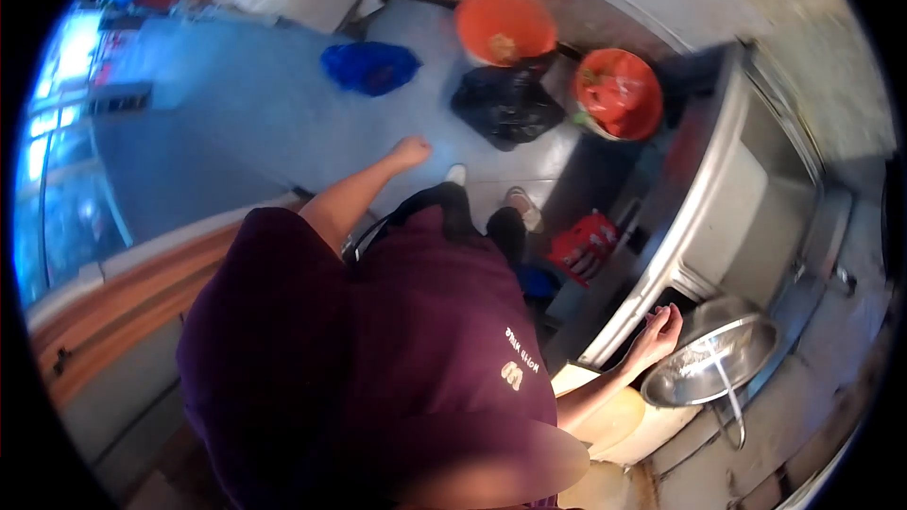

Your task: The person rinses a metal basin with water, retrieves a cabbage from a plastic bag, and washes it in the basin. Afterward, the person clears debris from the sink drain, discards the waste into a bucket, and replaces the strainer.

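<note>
My left hand hangs over the tiled floor, its fingers curled into a loose fist with nothing visible in them. At the lower right, my right hand is beside the near rim of a shiny steel basin. Its fingers are bent and drawn together, and nothing shows between them. Whether this hand touches the rim I cannot tell. The basin is tilted next to a steel sink, with a bright, thin streak across its opening.
An orange tub, a black bag, a red-lined bucket and a blue bag stand on the floor ahead. A red basket sits below the counter. A wooden ledge runs along the left.
</note>
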Demonstrator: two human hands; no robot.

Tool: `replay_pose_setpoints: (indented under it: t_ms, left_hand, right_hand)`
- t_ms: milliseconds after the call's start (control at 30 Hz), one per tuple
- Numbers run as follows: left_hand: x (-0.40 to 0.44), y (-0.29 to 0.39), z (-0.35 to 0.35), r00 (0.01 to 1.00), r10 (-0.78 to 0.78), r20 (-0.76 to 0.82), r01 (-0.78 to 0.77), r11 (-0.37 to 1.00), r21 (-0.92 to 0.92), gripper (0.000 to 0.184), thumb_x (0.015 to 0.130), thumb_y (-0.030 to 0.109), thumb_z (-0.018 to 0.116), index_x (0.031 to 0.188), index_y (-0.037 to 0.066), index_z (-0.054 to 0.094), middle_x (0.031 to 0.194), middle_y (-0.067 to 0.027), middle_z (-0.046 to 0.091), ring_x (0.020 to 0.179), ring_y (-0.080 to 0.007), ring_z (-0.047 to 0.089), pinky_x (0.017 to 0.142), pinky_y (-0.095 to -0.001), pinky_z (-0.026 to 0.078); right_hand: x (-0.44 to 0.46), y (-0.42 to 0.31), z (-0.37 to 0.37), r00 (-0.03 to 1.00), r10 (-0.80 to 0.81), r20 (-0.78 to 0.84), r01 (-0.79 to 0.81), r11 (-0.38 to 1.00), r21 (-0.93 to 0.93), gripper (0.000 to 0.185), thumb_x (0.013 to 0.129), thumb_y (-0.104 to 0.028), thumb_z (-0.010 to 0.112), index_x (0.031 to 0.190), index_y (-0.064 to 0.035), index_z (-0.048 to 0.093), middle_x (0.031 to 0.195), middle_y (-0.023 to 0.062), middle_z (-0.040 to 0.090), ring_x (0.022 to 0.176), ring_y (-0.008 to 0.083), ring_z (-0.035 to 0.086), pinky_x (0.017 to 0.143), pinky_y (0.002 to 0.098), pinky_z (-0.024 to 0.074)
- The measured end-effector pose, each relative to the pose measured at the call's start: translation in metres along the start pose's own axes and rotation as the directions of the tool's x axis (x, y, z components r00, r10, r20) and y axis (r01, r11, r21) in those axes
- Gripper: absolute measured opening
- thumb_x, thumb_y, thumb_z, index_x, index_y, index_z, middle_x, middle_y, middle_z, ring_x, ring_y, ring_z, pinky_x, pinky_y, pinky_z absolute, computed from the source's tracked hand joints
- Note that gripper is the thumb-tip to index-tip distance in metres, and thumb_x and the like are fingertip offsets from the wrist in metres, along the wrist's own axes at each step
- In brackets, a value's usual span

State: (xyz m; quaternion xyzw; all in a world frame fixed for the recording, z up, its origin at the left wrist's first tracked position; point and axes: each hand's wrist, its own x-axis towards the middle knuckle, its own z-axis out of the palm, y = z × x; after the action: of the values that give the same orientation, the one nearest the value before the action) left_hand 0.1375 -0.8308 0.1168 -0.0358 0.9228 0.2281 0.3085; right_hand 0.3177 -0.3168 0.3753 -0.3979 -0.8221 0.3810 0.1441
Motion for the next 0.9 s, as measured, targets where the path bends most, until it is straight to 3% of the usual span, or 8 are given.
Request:
replay_pose_setpoints:
  t_ms: [133,200,400,500,600,700,867,900]
  left_hand:
    - [-0.025,-0.082,-0.019,0.976,-0.208,-0.071,0.178,0.937,-0.299,0.024,0.075,0.024,0.051,0.071,0.003,0.062,0.069,-0.0155,0.062,0.066,-0.0289,0.059,0.061,-0.0417,0.045]
    - [-0.049,-0.118,-0.029,0.948,-0.293,-0.125,0.22,0.886,-0.408,0.024,0.077,0.024,0.051,0.071,0.004,0.062,0.068,-0.0143,0.062,0.063,-0.028,0.058,0.06,-0.0416,0.045]
    - [-0.098,-0.185,-0.044,0.779,-0.614,0.13,0.598,0.664,-0.449,0.026,0.08,0.026,0.052,0.09,0.004,0.06,0.071,-0.0101,0.06,0.06,-0.0219,0.057,0.056,-0.0359,0.046]
    - [-0.093,-0.182,-0.057,0.701,-0.707,0.093,0.587,0.498,-0.638,0.029,0.08,0.025,0.054,0.098,0.003,0.058,0.074,-0.0074,0.058,0.058,-0.0176,0.056,0.053,-0.0324,0.046]
    - [-0.097,-0.147,-0.104,0.787,-0.615,0.052,0.532,0.634,-0.561,0.036,0.082,0.034,0.051,0.104,0.007,0.058,0.082,-0.0123,0.064,0.076,-0.0249,0.061,0.07,-0.0358,0.048]
    - [-0.056,-0.205,-0.084,0.829,-0.55,-0.1,0.389,0.696,-0.604,0.031,0.08,0.027,0.052,0.1,0.003,0.058,0.073,-0.0078,0.06,0.059,-0.0175,0.057,0.055,-0.032,0.047]
    - [0.015,-0.272,-0.115,0.817,-0.568,-0.096,0.456,0.74,-0.495,0.035,0.079,0.031,0.054,0.1,0.003,0.058,0.082,-0.0117,0.062,0.067,-0.0187,0.06,0.061,-0.0328,0.047]
    - [0.034,-0.283,-0.122,0.816,-0.571,-0.085,0.482,0.755,-0.445,0.036,0.079,0.032,0.055,0.101,0.003,0.058,0.084,-0.0128,0.062,0.07,-0.0193,0.06,0.063,-0.0329,0.047]
  right_hand:
    - [-0.023,-0.071,0.073,0.966,-0.128,0.225,0.147,0.987,-0.07,0.031,0.088,-0.022,0.051,0.107,0.0023,0.055,0.083,0.0098,0.06,0.069,0.015,0.056,0.064,0.0261,0.0468]
    - [-0.042,-0.112,0.108,0.967,-0.086,0.24,0.103,0.993,-0.057,0.029,0.088,-0.02,0.051,0.106,0.0027,0.055,0.084,0.01,0.06,0.072,0.0146,0.057,0.066,0.0254,0.0468]
    - [-0.014,-0.126,0.158,0.862,-0.264,0.434,0.288,0.958,0.01,0.028,0.088,-0.02,0.051,0.106,0.0015,0.055,0.087,0.0119,0.061,0.076,0.0145,0.058,0.068,0.0257,0.0485]
    - [0.01,-0.134,0.19,0.785,-0.361,0.504,0.42,0.907,-0.005,0.024,0.087,-0.018,0.053,0.1,0.002,0.058,0.08,0.0099,0.06,0.071,0.0127,0.057,0.064,0.0253,0.048]
    - [0.01,-0.172,0.216,0.685,-0.457,0.567,0.594,0.802,-0.071,0.021,0.085,-0.014,0.054,0.098,0.002,0.058,0.08,0.0114,0.063,0.069,0.0139,0.058,0.063,0.026,0.0468]
    - [-0.001,-0.202,0.242,0.642,-0.396,0.657,0.575,0.815,-0.07,0.021,0.085,-0.014,0.054,0.098,0.0024,0.058,0.082,0.0135,0.063,0.071,0.0167,0.059,0.065,0.0274,0.0469]
    - [-0.049,-0.224,0.304,0.64,-0.293,0.71,0.509,0.854,-0.106,0.023,0.084,-0.015,0.054,0.098,0.0025,0.058,0.08,0.0145,0.062,0.07,0.0185,0.059,0.063,0.0296,0.0468]
    - [-0.054,-0.216,0.321,0.626,-0.283,0.727,0.572,0.8,-0.182,0.022,0.084,-0.013,0.053,0.097,0.0041,0.058,0.083,0.0187,0.062,0.074,0.0274,0.062,0.067,0.0341,0.0489]
